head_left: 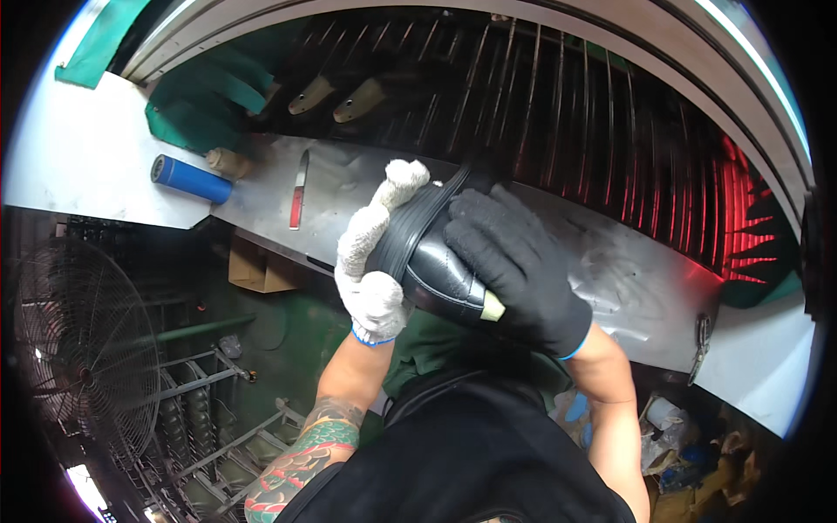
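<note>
Both my hands grip a black leather shoe (446, 277) above the metal ledge. Its dark sole (410, 235) faces left, and the pale yellow-green end of a shoe last (493, 307) sticks out of it. My left hand (366, 261), in a white knitted glove, is closed around the sole side with the fingers pointing away from me. My right hand (523, 261), in a black glove, wraps over the shoe's right side and hides part of it. Left of the hands, a knife (297, 199) with a red handle lies on the metal ledge (628, 279).
A blue cylinder (192, 179) and a tan roll (227, 163) lie at the ledge's left end. Behind it runs a rack of metal rods (523, 113), carrying two pale lasts (358, 101), with red light at right. A large fan (87, 370) stands lower left.
</note>
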Action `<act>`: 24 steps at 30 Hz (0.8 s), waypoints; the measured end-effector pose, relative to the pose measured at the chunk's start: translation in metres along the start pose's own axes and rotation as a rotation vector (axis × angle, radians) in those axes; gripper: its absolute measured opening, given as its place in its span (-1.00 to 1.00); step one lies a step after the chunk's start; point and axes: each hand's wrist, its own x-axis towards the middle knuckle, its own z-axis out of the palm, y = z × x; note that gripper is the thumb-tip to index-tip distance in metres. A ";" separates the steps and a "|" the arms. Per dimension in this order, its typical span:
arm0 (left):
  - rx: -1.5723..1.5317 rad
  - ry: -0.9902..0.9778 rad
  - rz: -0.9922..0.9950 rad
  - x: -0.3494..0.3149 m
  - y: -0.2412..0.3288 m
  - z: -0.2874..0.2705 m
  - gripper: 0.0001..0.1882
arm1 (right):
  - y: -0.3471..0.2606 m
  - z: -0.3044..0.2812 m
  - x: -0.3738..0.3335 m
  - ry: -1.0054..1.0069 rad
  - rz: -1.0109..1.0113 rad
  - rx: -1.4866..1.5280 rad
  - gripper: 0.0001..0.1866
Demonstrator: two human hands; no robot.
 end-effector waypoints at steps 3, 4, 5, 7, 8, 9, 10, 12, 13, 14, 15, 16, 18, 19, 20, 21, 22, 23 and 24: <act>0.147 0.056 -0.139 -0.031 0.014 -0.002 -0.26 | -0.002 0.011 -0.027 -0.034 0.016 0.041 -0.44; 0.176 0.058 -0.213 -0.039 0.024 -0.005 -0.25 | -0.005 0.014 -0.031 -0.043 -0.022 0.059 -0.45; 0.155 0.098 -0.221 -0.046 0.025 -0.006 -0.17 | -0.005 0.014 -0.039 -0.138 -0.032 -0.010 -0.50; 0.134 0.184 -0.276 -0.060 0.034 -0.001 -0.06 | -0.013 0.020 -0.052 -0.049 0.205 0.065 -0.32; 0.121 0.229 -0.317 -0.067 0.038 0.001 -0.04 | -0.019 0.024 -0.062 -0.009 0.327 0.091 -0.22; 0.062 0.246 -0.383 -0.074 0.040 -0.003 0.00 | -0.022 0.035 -0.086 0.014 0.592 0.547 -0.03; 0.058 0.239 -0.422 -0.082 0.042 -0.004 0.02 | -0.025 0.045 -0.109 0.167 0.875 0.975 0.18; 0.054 0.220 -0.508 -0.099 0.045 -0.003 0.04 | -0.033 0.059 -0.138 0.246 1.207 1.705 0.28; 0.073 0.208 -0.564 -0.110 0.047 0.001 0.04 | -0.046 0.057 -0.138 0.162 1.248 1.804 0.21; 0.105 0.167 -0.617 -0.118 0.050 0.005 -0.07 | -0.054 0.056 -0.142 0.212 1.410 1.914 0.06; 0.078 0.233 -0.666 -0.124 0.052 0.011 -0.15 | -0.058 0.054 -0.140 0.221 1.448 1.976 -0.02; 0.048 0.297 -0.709 -0.126 0.053 0.018 -0.24 | -0.059 0.051 -0.138 0.231 1.480 2.034 -0.08; 0.047 0.298 -0.786 -0.128 0.052 0.016 -0.35 | -0.058 0.057 -0.155 0.267 1.486 2.049 -0.07; 0.056 0.296 -0.823 -0.126 0.052 0.013 -0.40 | -0.058 0.062 -0.162 0.285 1.482 2.066 -0.06; 0.084 0.297 -0.881 -0.122 0.051 0.012 -0.43 | -0.057 0.065 -0.167 0.281 1.466 2.059 -0.06; 0.112 0.299 -0.939 -0.117 0.050 0.013 -0.46 | -0.055 0.066 -0.171 0.277 1.451 2.050 -0.07; 0.142 0.296 -0.996 -0.111 0.049 0.015 -0.48 | -0.055 0.067 -0.172 0.275 1.431 2.045 -0.07; 0.175 0.361 -1.006 -0.103 0.049 0.019 -0.56 | -0.056 0.064 -0.167 0.292 1.425 2.058 -0.09; 0.302 0.275 -1.002 -0.100 0.051 0.018 -0.58 | -0.058 0.065 -0.169 0.278 1.438 2.058 -0.11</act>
